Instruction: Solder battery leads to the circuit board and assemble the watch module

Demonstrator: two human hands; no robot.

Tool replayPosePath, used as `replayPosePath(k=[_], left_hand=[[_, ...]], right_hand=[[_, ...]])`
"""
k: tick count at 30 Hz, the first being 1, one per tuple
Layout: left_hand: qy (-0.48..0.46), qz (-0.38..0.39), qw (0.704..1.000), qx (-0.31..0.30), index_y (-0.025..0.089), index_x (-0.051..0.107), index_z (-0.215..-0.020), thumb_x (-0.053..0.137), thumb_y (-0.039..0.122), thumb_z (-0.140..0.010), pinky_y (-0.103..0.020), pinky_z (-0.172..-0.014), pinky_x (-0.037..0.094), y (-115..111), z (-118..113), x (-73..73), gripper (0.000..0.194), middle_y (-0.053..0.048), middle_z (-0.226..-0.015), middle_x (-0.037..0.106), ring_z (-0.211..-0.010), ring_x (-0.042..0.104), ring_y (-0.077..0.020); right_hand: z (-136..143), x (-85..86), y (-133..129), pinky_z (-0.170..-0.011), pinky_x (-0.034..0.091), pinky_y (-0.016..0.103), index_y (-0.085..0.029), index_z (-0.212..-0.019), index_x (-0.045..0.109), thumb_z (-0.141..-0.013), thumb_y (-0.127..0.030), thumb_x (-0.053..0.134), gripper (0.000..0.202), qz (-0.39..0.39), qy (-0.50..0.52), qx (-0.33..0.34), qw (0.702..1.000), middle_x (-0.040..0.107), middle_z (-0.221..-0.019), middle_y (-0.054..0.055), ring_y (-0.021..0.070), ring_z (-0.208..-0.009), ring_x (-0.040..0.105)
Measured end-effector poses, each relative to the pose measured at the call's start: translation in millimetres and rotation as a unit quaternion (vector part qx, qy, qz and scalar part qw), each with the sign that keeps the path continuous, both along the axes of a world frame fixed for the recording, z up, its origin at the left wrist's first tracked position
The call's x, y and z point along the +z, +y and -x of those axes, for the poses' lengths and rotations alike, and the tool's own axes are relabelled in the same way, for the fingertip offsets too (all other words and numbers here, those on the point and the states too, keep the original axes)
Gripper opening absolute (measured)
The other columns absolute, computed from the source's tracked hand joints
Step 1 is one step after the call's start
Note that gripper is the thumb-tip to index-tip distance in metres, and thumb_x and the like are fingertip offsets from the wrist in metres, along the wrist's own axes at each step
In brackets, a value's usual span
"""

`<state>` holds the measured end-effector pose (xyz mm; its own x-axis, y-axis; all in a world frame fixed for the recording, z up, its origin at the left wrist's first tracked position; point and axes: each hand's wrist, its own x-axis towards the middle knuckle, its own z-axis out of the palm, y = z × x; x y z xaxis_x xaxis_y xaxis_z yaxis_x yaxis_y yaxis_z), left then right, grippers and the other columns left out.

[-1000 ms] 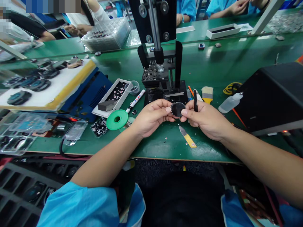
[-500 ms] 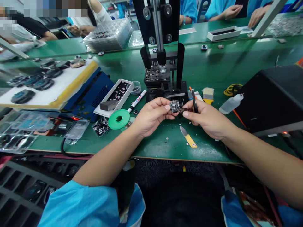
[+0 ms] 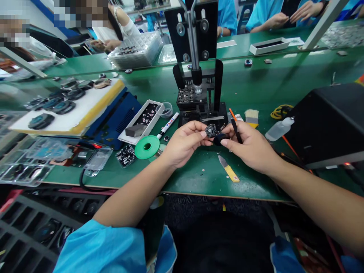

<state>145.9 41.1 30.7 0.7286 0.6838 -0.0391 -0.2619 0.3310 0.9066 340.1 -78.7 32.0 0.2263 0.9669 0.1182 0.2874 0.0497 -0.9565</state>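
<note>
1. Small circuit piece [image 3: 211, 131]: between the two hands, component side showing, held above the desk [image 3: 182, 182]. Not lying flat on anything.
2. Left hand [image 3: 183, 144]: grip closed on the circuit piece's near edge, thumb on top, fingers behind.
3. Dark round piece [image 3: 219, 139]: just right of the circuit piece, at the right fingertips. Joined to it or only close: can't tell, too small.
4. Right hand [image 3: 250, 146]: grip closed on the dark round piece; slim black tool [image 3: 236, 131] also held in this hand, slanting up past the fingers. Tool tip on the work: can't tell.
5. Beyond the grip: black press [image 3: 198, 90], upright, base just behind the fingers. Contact with the work not clear.
6. Nearer the body from the grip: yellow-handled knife [image 3: 232, 174] flat on the desk, blade pointing back toward the hands.
7. Left of the grip: green reel [image 3: 140, 149], paint marker [image 3: 167, 126], clear cup [image 3: 167, 110], white box [image 3: 155, 122] with tiny parts inside.
8. Further left: round watch-like pieces [image 3: 41, 121] on a white-topped stand [image 3: 21, 122].
9. Right of the grip: brush [image 3: 251, 115], squeeze bottle [image 3: 277, 130] leaning by a black unit [image 3: 327, 121].
10. Across the desk: another person's hands [image 3: 307, 11], well apart from this work.
</note>
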Motion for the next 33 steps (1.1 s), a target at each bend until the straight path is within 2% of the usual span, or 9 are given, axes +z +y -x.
replayPosePath(k=[9,15,20,26,33], left_hand=[[0.03,-0.015,0.999,0.0,0.017,0.075,-0.096,0.104,0.029,-0.074,-0.023,-0.075,0.068,-2.3,-1.0,-0.2,0.038,0.002,-0.094,0.074,-0.079,0.073,-0.0091],[0.071,-0.049,0.996,0.027,0.017,0.07,-0.093,0.102,0.035,-0.077,-0.021,-0.071,0.064,-2.3,-1.0,-7.2,0.04,0.003,-0.086,0.073,-0.07,0.072,-0.0078],[0.069,-0.081,0.994,0.038,0.018,0.069,-0.093,0.101,0.033,-0.079,-0.021,-0.07,0.061,-2.9,-1.2,-9.8,0.038,0.004,-0.085,0.074,-0.068,0.072,-0.0074],[0.065,-0.117,0.99,0.053,0.018,0.069,-0.091,0.101,0.035,-0.08,-0.022,-0.074,0.063,-3.7,-1.8,-11.0,0.037,0.002,-0.087,0.077,-0.072,0.072,-0.0083],[0.067,-0.165,0.981,0.079,0.019,0.068,-0.087,0.098,0.035,-0.083,-0.025,-0.078,0.065,-8.4,-3.0,-7.5,0.034,0.0,-0.095,0.08,-0.082,0.073,-0.0111]], right_hand=[[-0.7,-4.7,-2.8,-0.079,0.051,0.041,-0.026,-0.108,0.071,-0.087,-0.042,0.077,0.027,0.013,-0.057,-0.023,0.998,0.07,-0.092,0.002,0.0225,-0.082,0.063],[3.2,1.5,-5.6,-0.067,0.043,0.035,-0.026,-0.096,0.066,-0.087,-0.038,0.076,0.017,-0.011,-0.105,-0.024,0.994,0.063,-0.076,-0.002,0.019,-0.069,0.056],[6.1,7.3,-6.0,-0.071,0.048,0.034,-0.025,-0.104,0.073,-0.091,-0.033,0.073,0.016,-0.019,-0.104,0.013,0.994,0.069,-0.081,-0.002,0.0179,-0.071,0.06],[6.0,7.6,-6.5,-0.075,0.051,0.033,-0.025,-0.109,0.08,-0.092,-0.027,0.073,0.018,-0.01,-0.099,0.021,0.995,0.076,-0.089,0.0,0.0182,-0.078,0.066],[4.5,4.1,-6.1,-0.083,0.057,0.041,-0.026,-0.115,0.082,-0.092,-0.031,0.076,0.024,0.017,-0.087,0.011,0.996,0.085,-0.106,0.004,0.0246,-0.091,0.074]])
